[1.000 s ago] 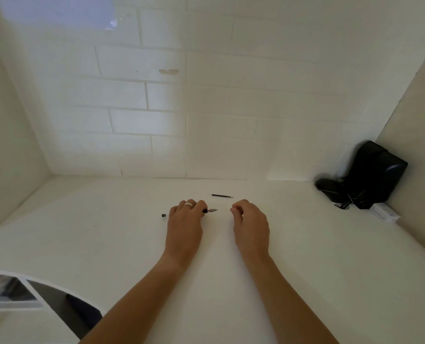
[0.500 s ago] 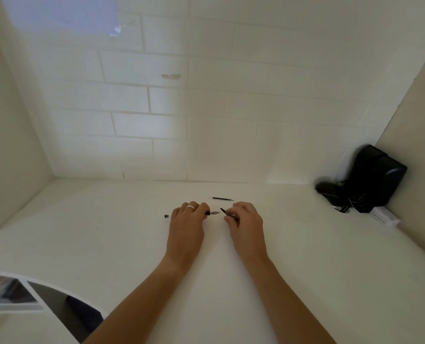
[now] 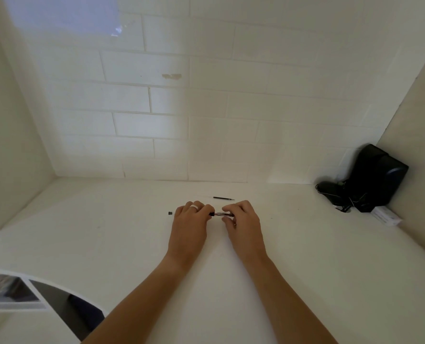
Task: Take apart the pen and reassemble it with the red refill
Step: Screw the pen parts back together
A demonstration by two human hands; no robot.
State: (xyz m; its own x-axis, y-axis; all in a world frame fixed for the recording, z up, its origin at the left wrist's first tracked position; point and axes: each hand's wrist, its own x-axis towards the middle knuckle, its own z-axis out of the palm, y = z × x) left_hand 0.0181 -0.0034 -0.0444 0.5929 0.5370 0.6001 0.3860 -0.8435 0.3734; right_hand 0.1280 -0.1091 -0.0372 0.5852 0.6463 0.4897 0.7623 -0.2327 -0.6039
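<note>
Both hands meet over the middle of the white table (image 3: 305,256). My left hand (image 3: 190,225), with a ring on one finger, pinches the dark end of the pen (image 3: 221,214). My right hand (image 3: 243,222) grips the pen's clear barrel, which shows a reddish tint inside. The pen lies level between the two hands, just above the table. A thin dark refill (image 3: 223,198) lies on the table just behind the hands. A small black cap piece (image 3: 170,213) rests to the left of my left hand.
A black device with tangled cables (image 3: 365,180) leans in the far right corner, with a small white box (image 3: 386,217) in front of it. White walls close the table on the left, back and right. The table's curved front edge (image 3: 64,290) lies at lower left.
My right hand picked a piece up off the table and brought it to the piece in my left hand. The two parts now sit in line between both hands.
</note>
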